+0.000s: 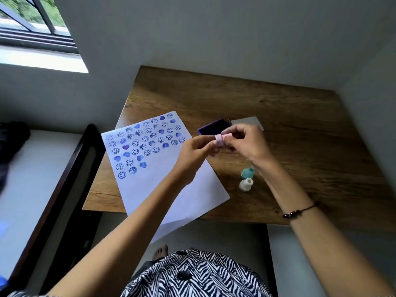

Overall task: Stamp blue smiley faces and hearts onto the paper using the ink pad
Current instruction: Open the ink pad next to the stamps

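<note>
Head view: both hands, left hand and right hand, pinch a small pink stamp, partly hiding the ink pad beyond, right of the stamped paper on the wooden table.

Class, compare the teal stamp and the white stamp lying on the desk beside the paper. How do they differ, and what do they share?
The teal stamp is a blue-green colour; the white stamp is pale cream. The teal stamp lies farther from the person, partly tucked under the right wrist, while the white stamp lies nearer and fully in view. Both are small, similar in shape, untouched, and rest close together on the wooden desk to the right of the paper.
</note>
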Motion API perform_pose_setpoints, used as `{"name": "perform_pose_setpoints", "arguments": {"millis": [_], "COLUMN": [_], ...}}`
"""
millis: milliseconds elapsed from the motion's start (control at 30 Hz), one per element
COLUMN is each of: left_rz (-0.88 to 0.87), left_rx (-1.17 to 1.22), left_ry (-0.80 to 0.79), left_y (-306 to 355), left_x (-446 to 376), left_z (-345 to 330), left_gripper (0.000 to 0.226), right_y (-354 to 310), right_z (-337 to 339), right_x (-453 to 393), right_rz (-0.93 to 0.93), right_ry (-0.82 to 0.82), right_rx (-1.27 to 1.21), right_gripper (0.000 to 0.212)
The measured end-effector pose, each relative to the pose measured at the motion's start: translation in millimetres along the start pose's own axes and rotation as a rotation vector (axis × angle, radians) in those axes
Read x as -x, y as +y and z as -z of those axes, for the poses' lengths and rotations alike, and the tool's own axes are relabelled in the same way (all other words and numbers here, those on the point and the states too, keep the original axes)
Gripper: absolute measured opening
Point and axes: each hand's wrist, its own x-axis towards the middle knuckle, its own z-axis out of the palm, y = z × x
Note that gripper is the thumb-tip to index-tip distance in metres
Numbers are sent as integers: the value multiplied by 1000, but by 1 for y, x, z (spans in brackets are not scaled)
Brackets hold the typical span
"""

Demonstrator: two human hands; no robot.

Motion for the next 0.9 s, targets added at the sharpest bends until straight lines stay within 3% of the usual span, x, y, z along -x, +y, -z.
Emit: {"name": "perform_pose_setpoints", "arguments": {"millis": [267,467,633,900], "left_rz": [83,148,146,98], "left_rx": [194,272,264,281], "left_ry": [19,120,155,197], "left_y": [2,3,3,5], "left_x": [-7,-13,-15,-10], "left_z": [5,9,12,24], "left_gripper": [16,17,15,20], "right_y": [7,2,23,9], "right_z": [-11,2,-23,-23], "right_x": [-2,-48,-74,-85], "right_rz": [74,331,271,269], "right_ry": [21,183,17,-72], "right_rx": [-83,418,801,786], "right_gripper": [8,7,15,12]}}
